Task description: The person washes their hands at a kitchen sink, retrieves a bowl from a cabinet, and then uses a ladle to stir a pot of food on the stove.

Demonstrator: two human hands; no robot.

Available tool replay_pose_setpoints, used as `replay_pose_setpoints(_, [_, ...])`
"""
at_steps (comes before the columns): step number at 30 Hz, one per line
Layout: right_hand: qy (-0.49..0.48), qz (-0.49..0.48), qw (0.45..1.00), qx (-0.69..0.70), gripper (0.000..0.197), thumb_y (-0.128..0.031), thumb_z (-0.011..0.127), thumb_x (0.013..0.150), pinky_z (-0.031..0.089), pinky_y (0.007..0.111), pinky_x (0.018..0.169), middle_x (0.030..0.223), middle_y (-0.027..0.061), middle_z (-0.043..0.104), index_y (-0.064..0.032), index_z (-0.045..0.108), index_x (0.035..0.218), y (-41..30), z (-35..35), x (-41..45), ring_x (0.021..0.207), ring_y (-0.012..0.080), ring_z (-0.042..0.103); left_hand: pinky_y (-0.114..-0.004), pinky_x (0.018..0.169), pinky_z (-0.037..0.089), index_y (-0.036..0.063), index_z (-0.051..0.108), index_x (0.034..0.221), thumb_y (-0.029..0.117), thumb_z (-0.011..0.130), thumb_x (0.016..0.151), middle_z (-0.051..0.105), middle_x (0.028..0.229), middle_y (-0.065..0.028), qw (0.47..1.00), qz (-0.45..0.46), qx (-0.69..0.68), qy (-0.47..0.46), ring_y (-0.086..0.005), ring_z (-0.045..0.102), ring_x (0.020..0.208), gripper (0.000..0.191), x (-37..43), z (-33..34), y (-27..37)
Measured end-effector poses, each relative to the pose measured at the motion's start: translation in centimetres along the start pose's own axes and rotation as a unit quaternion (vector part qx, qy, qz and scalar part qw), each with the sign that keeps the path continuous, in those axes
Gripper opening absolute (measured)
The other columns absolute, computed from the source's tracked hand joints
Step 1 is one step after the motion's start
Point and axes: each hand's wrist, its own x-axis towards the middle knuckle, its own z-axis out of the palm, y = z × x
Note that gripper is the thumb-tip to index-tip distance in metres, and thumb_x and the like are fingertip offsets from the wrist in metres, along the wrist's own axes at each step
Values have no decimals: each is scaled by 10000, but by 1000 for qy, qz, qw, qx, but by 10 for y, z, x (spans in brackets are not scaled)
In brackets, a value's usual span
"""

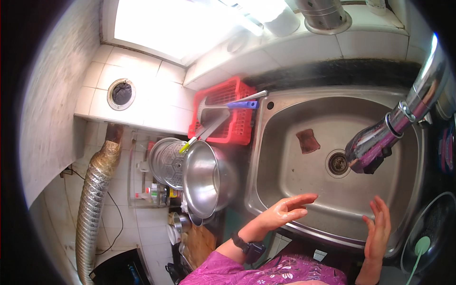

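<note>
Wet and empty, my left hand [286, 212] hovers over the near left rim of the stainless steel sink [335, 228], fingers apart. Over the near right part of the sink is my right hand [378, 224], also empty with its fingers spread. A dark red cloth or scouring pad [308, 141] lies on the basin floor, left of the drain strainer [338, 163]. The chrome faucet [374, 142] reaches in from the upper right, its dark spray head above the drain. Neither hand touches the pad or the faucet.
Left of the sink stand a red plastic basket [242, 117] with utensils, including a blue-handled one [243, 104], and steel bowls [201, 178]. A wooden board [199, 245] lies nearer. At the lower right is a glass pot lid [427, 228]. A foil duct [91, 206] runs down the left wall.
</note>
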Motion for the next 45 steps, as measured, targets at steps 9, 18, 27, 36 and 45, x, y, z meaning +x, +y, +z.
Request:
replay_pose_setpoints(9, [-16,-19,999,-49,397,-285,425,938,412,321,833,1315,102,427,-37,445,1247,1,-7,8,1134,202,451,-306,955,350,31,521,1190,235,515,909,559,1146,-64,997,-10,61,44,-146,481,1097,347,8,9,5])
replay_pose_setpoints(18, [-57,-14,997,-47,323,-236,427,939,443,301,770,1282,104,452,-45,502,1189,-5,-15,4,1054,189,500,-245,732,435,-1,645,875,222,556,890,614,795,-46,985,-22,-15,168,-108,547,772,241,2,26,0])
replay_pose_setpoints(27, [-106,-16,992,-64,304,-198,432,933,466,280,733,1237,97,471,-24,510,1170,-15,-20,-8,1021,177,516,-344,969,378,128,174,1417,104,685,774,222,1431,-107,971,127,-139,146,-242,348,1263,822,-19,50,-20])
replay_pose_setpoints(36, [-34,16,999,-1,336,-253,476,918,491,282,637,1151,99,498,-26,487,1165,-15,-4,-27,954,194,548,-320,958,378,88,265,1386,167,627,837,282,1407,-65,991,35,-95,91,-222,353,1259,663,-57,43,-11])
replay_pose_setpoints(45, [10,62,997,47,311,-262,525,891,485,312,635,1109,90,524,-46,503,1114,4,22,-31,930,209,561,-283,933,388,13,443,1267,151,576,863,529,1182,-61,998,31,-29,40,-141,497,1086,447,-120,-14,-48])
